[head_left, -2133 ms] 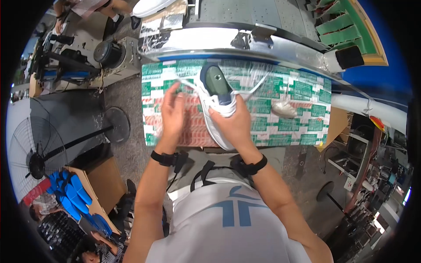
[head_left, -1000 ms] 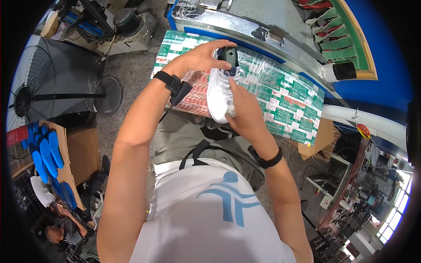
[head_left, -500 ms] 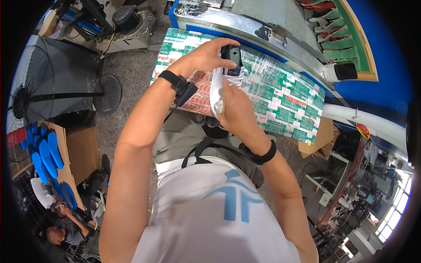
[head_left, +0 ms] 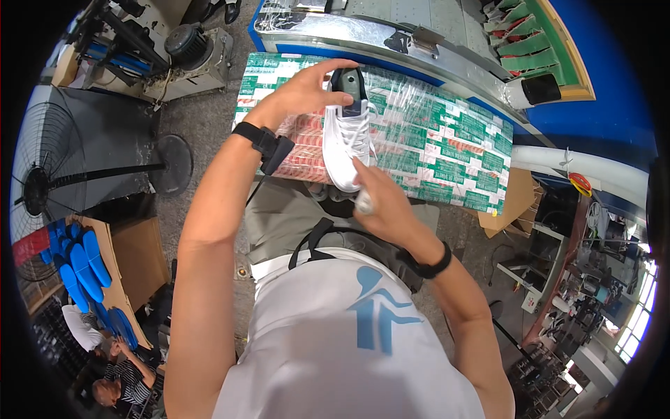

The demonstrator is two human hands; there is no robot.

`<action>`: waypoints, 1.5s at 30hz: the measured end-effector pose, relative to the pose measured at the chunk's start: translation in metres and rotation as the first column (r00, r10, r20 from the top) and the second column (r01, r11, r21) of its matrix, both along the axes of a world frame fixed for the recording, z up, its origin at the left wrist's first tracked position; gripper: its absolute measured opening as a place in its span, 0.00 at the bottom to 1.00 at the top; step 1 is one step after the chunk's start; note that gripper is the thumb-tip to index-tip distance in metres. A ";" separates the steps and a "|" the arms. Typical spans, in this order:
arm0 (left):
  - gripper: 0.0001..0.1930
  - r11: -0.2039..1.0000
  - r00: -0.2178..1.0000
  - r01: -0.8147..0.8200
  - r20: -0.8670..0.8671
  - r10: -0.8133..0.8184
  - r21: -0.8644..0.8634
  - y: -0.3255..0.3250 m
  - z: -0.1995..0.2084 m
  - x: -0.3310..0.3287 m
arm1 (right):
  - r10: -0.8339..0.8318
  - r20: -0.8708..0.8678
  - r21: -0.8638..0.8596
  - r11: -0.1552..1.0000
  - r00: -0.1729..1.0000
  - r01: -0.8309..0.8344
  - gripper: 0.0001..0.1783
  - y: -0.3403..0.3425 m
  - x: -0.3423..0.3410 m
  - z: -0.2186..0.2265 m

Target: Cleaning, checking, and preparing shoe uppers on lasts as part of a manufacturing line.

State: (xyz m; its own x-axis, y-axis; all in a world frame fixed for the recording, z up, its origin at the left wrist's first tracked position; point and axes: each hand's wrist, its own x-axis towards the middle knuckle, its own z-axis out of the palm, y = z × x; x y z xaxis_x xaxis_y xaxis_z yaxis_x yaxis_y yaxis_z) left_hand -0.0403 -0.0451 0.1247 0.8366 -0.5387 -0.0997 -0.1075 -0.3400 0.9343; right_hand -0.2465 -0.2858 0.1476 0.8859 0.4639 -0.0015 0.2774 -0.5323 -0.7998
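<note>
While only the head view is available, it shows both hands on one white shoe [head_left: 345, 150], held above the near edge of the desk [head_left: 447, 150], whose top is covered in green, white and red printed sheets under clear film.

Head view, hands:
- Left hand [head_left: 310, 87] reaches over the heel end; fingers curl across the dark insert that fills the shoe's opening, thumb on the near side. Grip closed on the heel. A black wristband [head_left: 255, 140] with a dangling clip sits on that wrist.
- Right hand [head_left: 384, 202] is wrapped around the toe end from below, with a pale wad, perhaps cloth or paper, showing at the fingers; what it is cannot be told. Grip closed on the toe. A black band [head_left: 433, 265] is on that wrist.

Head view, shoe:
- Lies lengthways between the hands, heel away from the person, laces up.
- Judgement: light and easily turned in two hands. The upper looks soft and would dent if pinched; with the insert inside, the body should stay stiff. Heel and toe are the sound holds; the white surface would mark easily.

Head view, surroundings:
- A metal-edged machine [head_left: 363, 35] stands behind the desk.
- A floor fan [head_left: 49, 174] stands at the left.
- Blue insoles [head_left: 80, 269] are stacked at lower left, near two other people.
</note>
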 end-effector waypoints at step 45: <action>0.48 0.979 0.962 -0.185 0.219 0.162 0.087 -0.044 -0.013 -0.021 | -0.175 0.305 -0.115 0.969 0.936 0.218 0.41 -0.021 0.065 -0.010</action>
State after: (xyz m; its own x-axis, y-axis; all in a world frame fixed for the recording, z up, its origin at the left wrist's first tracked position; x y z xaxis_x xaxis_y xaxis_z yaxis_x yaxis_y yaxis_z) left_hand -0.0617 -0.0886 0.1113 0.9245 -0.3791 0.0398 -0.2279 -0.4659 0.8550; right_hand -0.1819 -0.3070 0.1380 0.9311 0.2945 0.2152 0.3637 -0.7033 -0.6108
